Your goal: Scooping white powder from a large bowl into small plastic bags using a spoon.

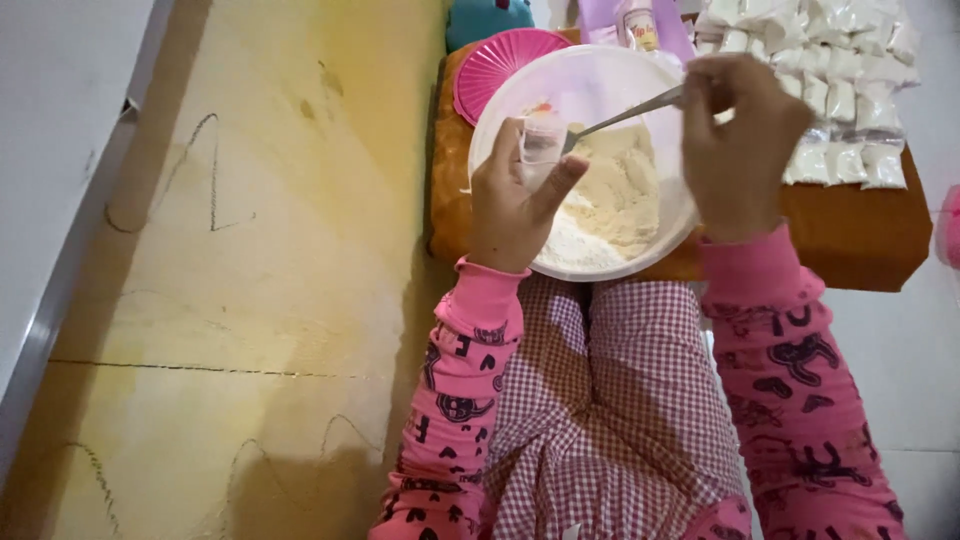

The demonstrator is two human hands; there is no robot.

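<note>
1. Small clear plastic bag (pixel 541 143): held open-mouthed over the white bowl (pixel 500 110), above the pale powder (pixel 615 195). Bag sits inside the bowl's rim, left half.
2. Left hand (pixel 515 200): fingers and thumb pinched on the bag, keeping its mouth open. Grip is narrow, closed on the bag.
3. Right hand (pixel 740 140): closed round the handle of a metal spoon (pixel 625 115); spoon tip is at the bag mouth. Whether the spoon carries powder can't be told.
4. Doing the step well (judgement): keep bag mouth wide and over the bowl so spill falls back in; tip spoon slowly, w/ tip inside the mouth, not above it.
5. Bowl rests on a low orange-brown table (pixel 850 235), near its front edge; bowl overhangs toward the person's lap. Pressing down on the near rim could tip it.
6. Pink ridged lid (pixel 500 65) lies just behind-left of bowl, touching or nearly so.
7. Filled white packets (pixel 840 90) are stacked on the table's right rear, close to the right hand; little free room there.
8. Yellow wall (pixel 250 250) closes the left side; open room is mainly above the bowl.
</note>
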